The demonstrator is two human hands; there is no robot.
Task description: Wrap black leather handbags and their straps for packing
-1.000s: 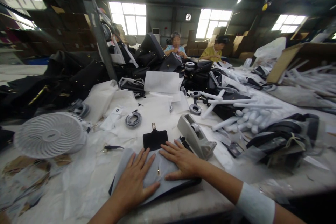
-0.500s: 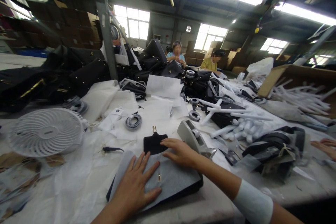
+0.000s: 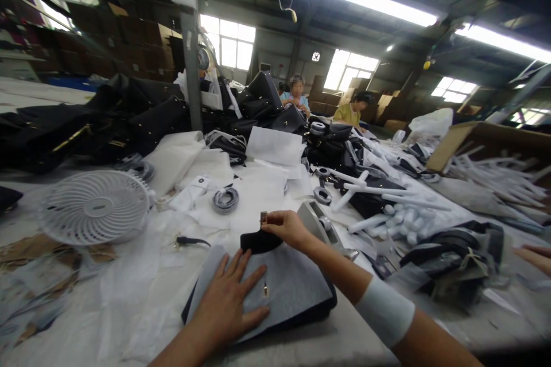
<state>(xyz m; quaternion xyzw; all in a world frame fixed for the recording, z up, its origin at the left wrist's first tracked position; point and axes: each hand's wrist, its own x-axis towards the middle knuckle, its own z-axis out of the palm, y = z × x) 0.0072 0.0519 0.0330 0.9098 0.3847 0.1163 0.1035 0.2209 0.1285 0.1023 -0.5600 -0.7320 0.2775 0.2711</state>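
Observation:
A black bag wrapped in grey tissue paper (image 3: pixel 293 287) lies on the table in front of me. My left hand (image 3: pixel 230 304) rests flat on the paper with fingers spread. My right hand (image 3: pixel 286 227) pinches the metal clasp end of the bag's black flap (image 3: pixel 258 241) and lifts it off the table, just behind the paper. A small metal stud (image 3: pixel 265 289) shows through the paper near my left fingers.
A grey tape dispenser (image 3: pixel 321 225) stands right of my hand. A white fan (image 3: pixel 97 207) lies at left. Tape rolls (image 3: pixel 225 199), white paper sheets, white foam tubes (image 3: pixel 387 206) and piles of black bags cover the table. Two people sit far back; another person's hand (image 3: pixel 534 258) shows at right.
My right hand left the grey paper, reached forward and took hold of the black flap's clasp, lifting it. My left hand stayed flat on the paper.

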